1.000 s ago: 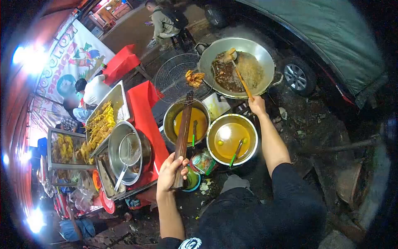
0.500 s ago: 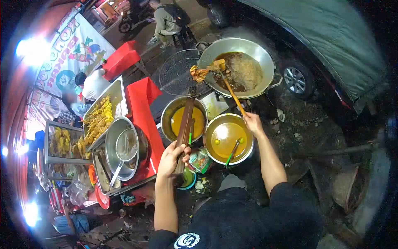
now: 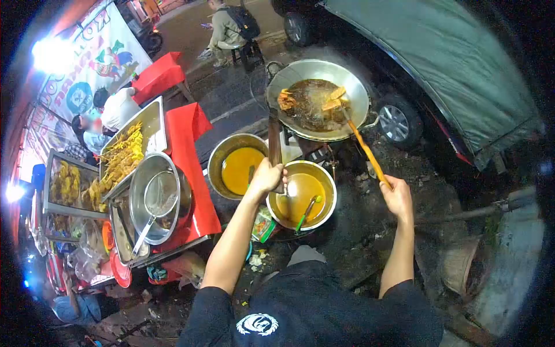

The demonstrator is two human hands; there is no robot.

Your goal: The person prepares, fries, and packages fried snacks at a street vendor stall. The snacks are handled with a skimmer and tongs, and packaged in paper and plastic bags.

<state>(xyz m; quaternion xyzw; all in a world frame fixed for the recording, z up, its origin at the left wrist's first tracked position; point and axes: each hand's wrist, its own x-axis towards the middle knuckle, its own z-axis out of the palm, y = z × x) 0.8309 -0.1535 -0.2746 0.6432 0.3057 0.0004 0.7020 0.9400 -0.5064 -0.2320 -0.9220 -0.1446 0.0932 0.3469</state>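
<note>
My left hand (image 3: 268, 177) is wrapped round the dark handle (image 3: 275, 141) of a wire strainer, whose mesh lies faintly over the left part of a large wok (image 3: 361, 87). Fried pieces (image 3: 286, 100) show at the wok's left, above bubbling dark oil. My right hand (image 3: 397, 195) grips a long wooden handle (image 3: 367, 151) that slants up into the wok. At its far end are golden pieces (image 3: 333, 99). Below the wok stand two metal pots of yellow-brown liquid, a left one (image 3: 243, 169) and a right one (image 3: 302, 194) holding a green-handled utensil (image 3: 305, 215).
At the left, a red-covered table (image 3: 193, 173) bears a tray of skewers (image 3: 127, 153) and a metal bowl (image 3: 153, 191) with a ladle. A parked car's wheel (image 3: 396, 122) is right of the wok. A seated person (image 3: 225, 32) and others at the left are in view.
The strainer has moved from left of the wok to over its left part. My right hand has moved right and down, and its utensil's far end has shifted right within the wok.
</note>
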